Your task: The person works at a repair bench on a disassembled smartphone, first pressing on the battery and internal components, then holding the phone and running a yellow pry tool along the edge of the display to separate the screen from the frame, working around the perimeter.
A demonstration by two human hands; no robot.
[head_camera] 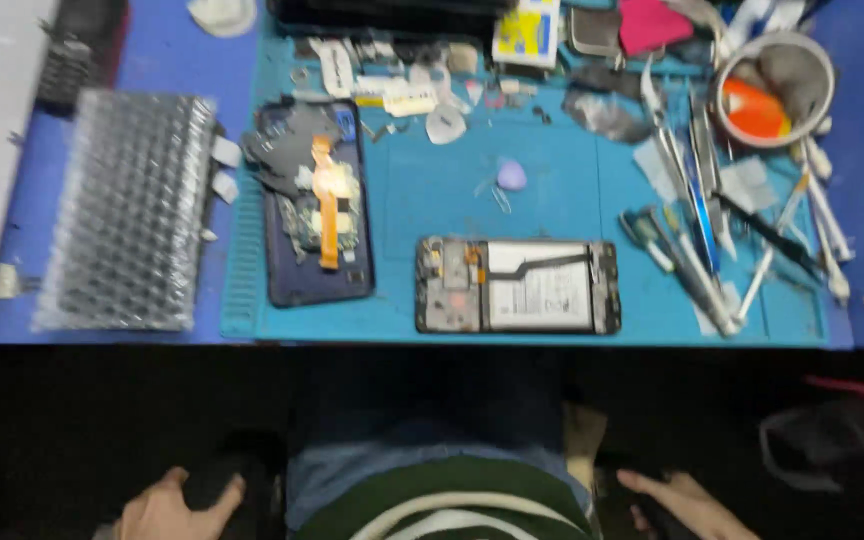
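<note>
Both my hands are down below the table edge, off the work mat. My left hand [174,505] rests on a dark rounded object at my side, fingers curled over it. My right hand [680,503] lies flat on another dark surface, fingers spread. On the blue mat [552,190] above lies an opened phone [518,285] with its battery and board showing. To its left sits a second opened phone [317,205] with an orange flex cable on it. Neither hand is near them.
A bubble-wrap sheet [130,210] lies left of the mat. Tweezers, screwdrivers and several thin tools [712,230] crowd the mat's right side below a round bowl [774,88]. Small parts, a purple pick [511,175] and boxes line the back.
</note>
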